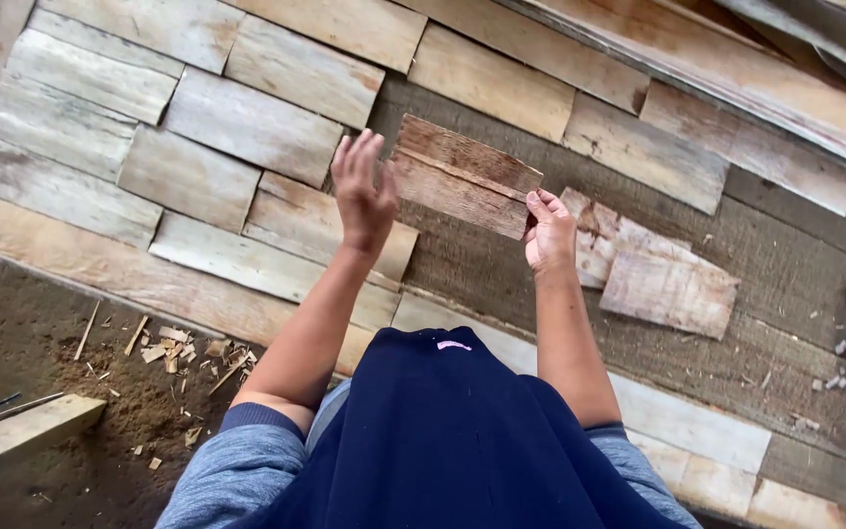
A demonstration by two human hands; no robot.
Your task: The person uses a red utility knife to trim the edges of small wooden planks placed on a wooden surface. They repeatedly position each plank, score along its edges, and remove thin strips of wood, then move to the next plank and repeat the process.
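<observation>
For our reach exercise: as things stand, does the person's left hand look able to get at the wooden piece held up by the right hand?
Probably yes. The left hand is open right beside the wooden piece that the right hand grips at its far end, and nothing stands between them.

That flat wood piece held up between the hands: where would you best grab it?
By its two short ends, one from each side. The wood piece is thin, long and held flat, so the left hand and right hand pinching opposite ends likely keep it level.
</observation>
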